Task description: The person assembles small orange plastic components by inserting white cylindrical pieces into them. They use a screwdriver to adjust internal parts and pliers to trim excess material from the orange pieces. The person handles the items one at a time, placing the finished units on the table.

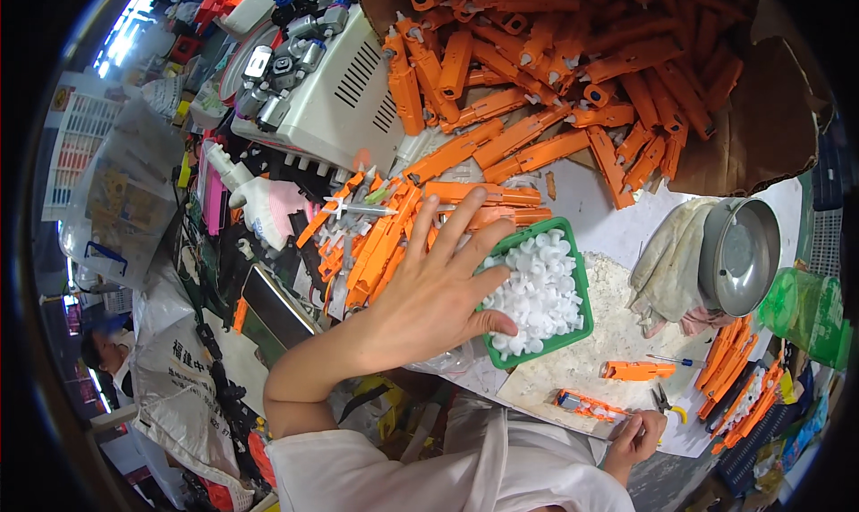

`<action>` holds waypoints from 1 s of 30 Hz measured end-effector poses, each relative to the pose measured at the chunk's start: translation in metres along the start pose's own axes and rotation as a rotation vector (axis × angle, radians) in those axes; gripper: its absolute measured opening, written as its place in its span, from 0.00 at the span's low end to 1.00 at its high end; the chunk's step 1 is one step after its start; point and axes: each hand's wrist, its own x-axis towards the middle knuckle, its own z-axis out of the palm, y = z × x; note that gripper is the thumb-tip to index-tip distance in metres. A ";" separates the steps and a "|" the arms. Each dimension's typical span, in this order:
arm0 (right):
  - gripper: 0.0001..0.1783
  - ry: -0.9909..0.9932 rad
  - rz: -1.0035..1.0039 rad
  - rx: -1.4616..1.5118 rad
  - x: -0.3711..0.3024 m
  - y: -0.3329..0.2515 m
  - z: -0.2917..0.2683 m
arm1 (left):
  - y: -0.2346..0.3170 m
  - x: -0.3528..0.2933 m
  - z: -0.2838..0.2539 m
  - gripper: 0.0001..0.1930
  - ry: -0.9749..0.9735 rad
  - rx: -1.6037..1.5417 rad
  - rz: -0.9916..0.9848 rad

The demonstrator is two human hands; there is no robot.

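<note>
My left hand [436,290] reaches over the middle of the bench with its fingers spread and nothing gripped. Its fingertips hover by a heap of orange plastic shells [380,254]; the thumb overlaps a green tray [588,290] full of small white plastic parts [546,288]. At the bench's near edge, my right hand [637,438] is closed, its fingertips pinching the end of an open orange shell half [586,406] with a grey block inside. Beside that hand are yellow-handled pliers [667,403], and a little farther off lies another orange shell [638,370].
A cardboard box [769,100] spills many orange shells at the back. At right stand a metal bowl [739,257] on a cloth [671,252], a blue screwdriver [676,361] and stacked orange shells [727,360]. A white machine [331,91] carrying small motors stands at back left.
</note>
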 end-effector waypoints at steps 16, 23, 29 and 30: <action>0.05 -0.022 0.009 -0.004 0.002 -0.001 0.000 | 0.009 -0.010 -0.006 0.21 0.009 0.046 0.019; 0.05 -0.021 0.028 -0.005 0.001 -0.002 0.001 | -0.008 0.012 -0.013 0.08 0.174 0.176 0.051; 0.05 -0.018 0.005 -0.002 0.003 -0.003 0.001 | -0.007 0.026 -0.030 0.07 -0.008 0.364 0.248; 0.04 -0.022 0.006 0.000 0.003 -0.003 0.000 | -0.006 0.027 -0.034 0.07 -0.074 0.409 0.255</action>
